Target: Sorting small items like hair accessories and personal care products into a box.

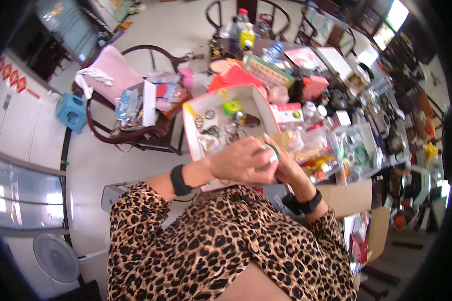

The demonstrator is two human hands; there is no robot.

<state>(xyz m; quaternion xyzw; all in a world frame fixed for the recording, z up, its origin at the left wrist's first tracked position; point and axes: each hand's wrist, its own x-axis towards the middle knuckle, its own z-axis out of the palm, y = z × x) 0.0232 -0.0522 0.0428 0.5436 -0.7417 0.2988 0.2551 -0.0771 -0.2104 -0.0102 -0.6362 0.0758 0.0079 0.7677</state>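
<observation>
Both hands meet over the near right part of a shallow white box with a pink edge (pixel 191 131). My left hand (pixel 245 160) has its fingers curled round a small white and green item (pixel 274 152), whose kind I cannot tell. Against the same item rests my right hand (pixel 284 163), its fingers partly hidden behind it. Inside the box lie a bright green packet (pixel 232 107), several rings or bangles (pixel 199 121), a dark brown oval object (pixel 252 120) and small clear bags (pixel 209 143).
A crowded table on the right holds a clear plastic bin (pixel 356 129) with a green bangle, white jars (pixel 320 112) and drink bottles (pixel 247 37). At left, a wooden armchair (pixel 147 133) bears an open white box (pixel 149 103). A cardboard box (pixel 346 195) stands near my right arm.
</observation>
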